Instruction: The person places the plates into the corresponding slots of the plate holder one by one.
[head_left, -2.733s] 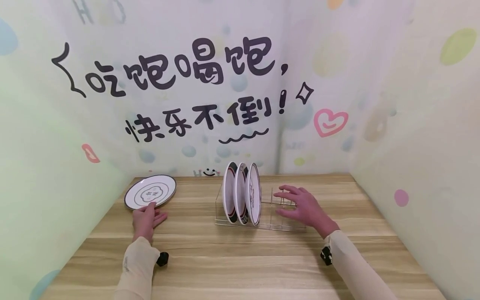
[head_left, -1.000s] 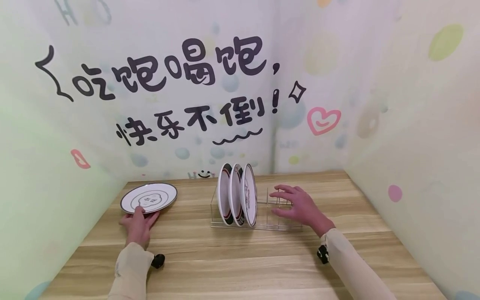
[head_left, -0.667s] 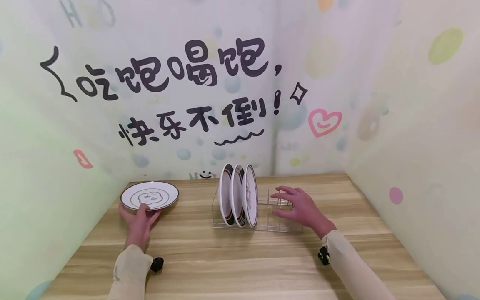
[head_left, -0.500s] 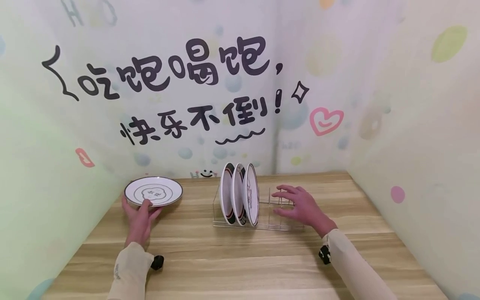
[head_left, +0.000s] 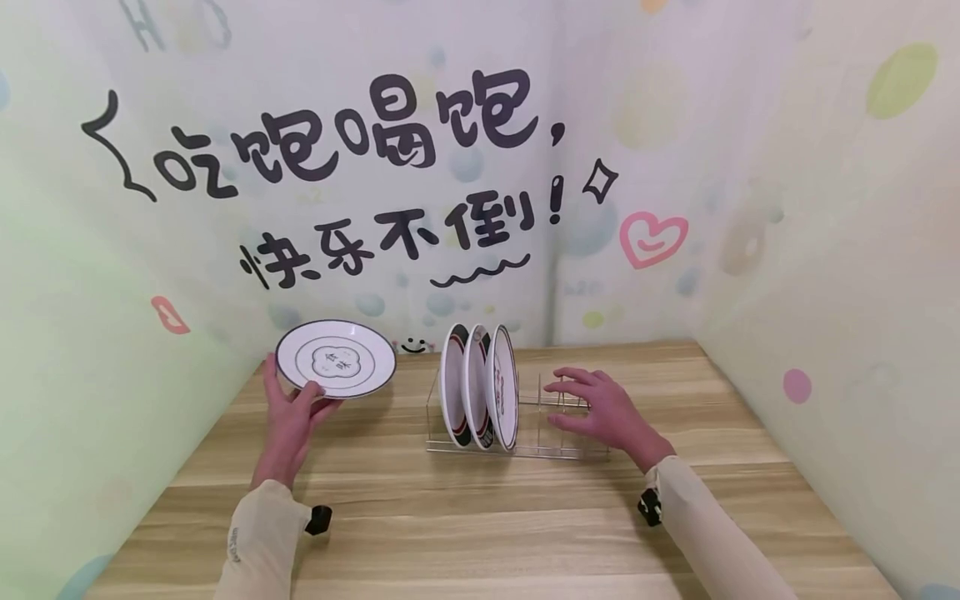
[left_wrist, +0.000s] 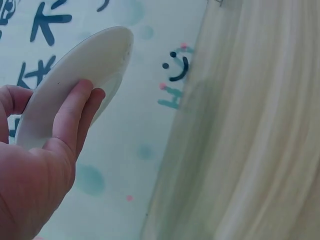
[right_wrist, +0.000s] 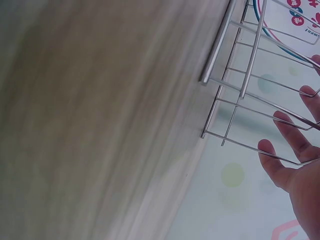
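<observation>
A white plate (head_left: 335,382) with dark rim lines and a flower-shaped outline round its lettering is up above the table's back left, its face tilted toward the head camera. My left hand (head_left: 288,425) holds it by the near rim, thumb on top. In the left wrist view, fingers of the left hand (left_wrist: 45,165) spread along the underside of the plate (left_wrist: 60,90). My right hand (head_left: 609,417) is at the right end of a wire dish rack (head_left: 540,452), fingers apart and slightly bent. Thin wires of the rack (right_wrist: 255,55) cross in front of those fingertips (right_wrist: 267,150) in the right wrist view.
Three plates (head_left: 504,387) stand on edge in the left part of the rack; wire slots show to their right. The rack stands on a wood-grain table (head_left: 465,533). A printed back wall (head_left: 420,275) and side walls enclose the table.
The left hand, earlier at the near rim of the plate lying on the table, now grips the plate and has raised it up and to the right. The right hand stays by the rack.
</observation>
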